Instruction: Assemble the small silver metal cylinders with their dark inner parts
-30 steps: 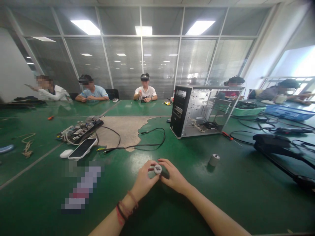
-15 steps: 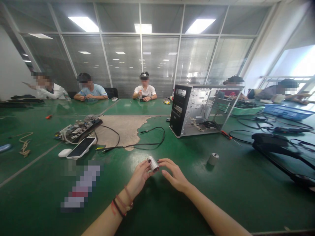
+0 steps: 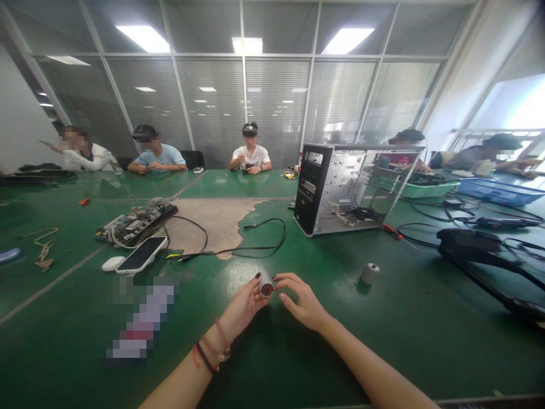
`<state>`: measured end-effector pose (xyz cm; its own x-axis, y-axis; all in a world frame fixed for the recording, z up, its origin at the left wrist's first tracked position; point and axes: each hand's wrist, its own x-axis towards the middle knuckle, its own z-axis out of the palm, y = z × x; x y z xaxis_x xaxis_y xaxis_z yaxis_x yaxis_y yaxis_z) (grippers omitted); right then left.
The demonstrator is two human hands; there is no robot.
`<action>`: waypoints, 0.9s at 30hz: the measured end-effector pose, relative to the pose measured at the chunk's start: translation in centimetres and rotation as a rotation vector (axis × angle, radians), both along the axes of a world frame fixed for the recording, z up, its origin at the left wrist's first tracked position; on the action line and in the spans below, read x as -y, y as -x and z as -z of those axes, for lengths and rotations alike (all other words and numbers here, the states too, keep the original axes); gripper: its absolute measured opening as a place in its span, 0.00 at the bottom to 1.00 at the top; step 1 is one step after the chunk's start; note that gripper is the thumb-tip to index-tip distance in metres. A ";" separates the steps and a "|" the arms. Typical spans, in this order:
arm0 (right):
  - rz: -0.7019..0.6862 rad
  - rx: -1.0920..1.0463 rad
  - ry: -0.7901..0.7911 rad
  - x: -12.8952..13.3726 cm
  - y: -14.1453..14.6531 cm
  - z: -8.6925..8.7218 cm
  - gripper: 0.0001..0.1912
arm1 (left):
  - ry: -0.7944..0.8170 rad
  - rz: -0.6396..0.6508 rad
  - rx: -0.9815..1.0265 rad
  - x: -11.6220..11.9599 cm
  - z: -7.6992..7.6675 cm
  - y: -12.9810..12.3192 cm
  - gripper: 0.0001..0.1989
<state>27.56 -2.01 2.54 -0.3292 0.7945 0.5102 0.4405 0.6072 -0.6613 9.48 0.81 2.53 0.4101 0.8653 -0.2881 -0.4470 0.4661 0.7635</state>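
My left hand [image 3: 247, 298] grips a short silver metal cylinder [image 3: 264, 279], thumb on its upper side and fingers beneath. The cylinder's near end faces me and shows a dark reddish inside. At its right, my right hand [image 3: 303, 304] is open, fingers apart and gently bent. Its index fingertip is very near the cylinder; whether they touch I cannot tell. A second silver metal cylinder [image 3: 370, 273] stands upright on the green table [image 3: 409, 335], with a dark opening in its top.
A computer case [image 3: 313, 193] with its side off stands beyond my right hand. Left lie a phone [image 3: 142, 254], a white earbud case [image 3: 113, 263], a circuit board assembly [image 3: 134, 224] and a black cable [image 3: 272, 248]. A screwdriver [image 3: 392, 231] and black equipment [image 3: 470, 244] are right. Several people sit across.
The cylinder in my left hand has turned so that its end faces me more. My right hand has barely moved. The view has shifted slightly.
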 end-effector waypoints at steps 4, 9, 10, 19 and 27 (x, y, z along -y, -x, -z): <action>0.043 -0.008 -0.003 -0.2 0.0 0.3 0.10 | -0.082 -0.016 -0.069 -0.1 0.2 0.0 0.10; 0.148 -0.043 0.013 -0.8 -0.2 0.9 0.10 | -0.346 -0.025 -0.319 0.0 0.3 -0.2 0.17; 0.159 -0.049 0.015 -0.9 -0.2 0.9 0.10 | -0.433 -0.033 -0.395 0.2 0.2 -0.2 0.17; 0.160 -0.105 0.032 -0.8 -0.3 0.9 0.11 | -1.004 0.022 -0.836 1.4 -0.8 -0.4 0.15; -0.003 -0.173 0.045 -0.5 0.6 0.9 0.08 | -1.044 0.081 -0.851 0.9 -0.3 -0.5 0.14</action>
<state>26.98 -1.46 1.68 -0.2416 0.8170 0.5237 0.3162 0.5764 -0.7535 9.96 -0.09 2.87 0.4948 0.8169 0.2965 0.3403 -0.4961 0.7988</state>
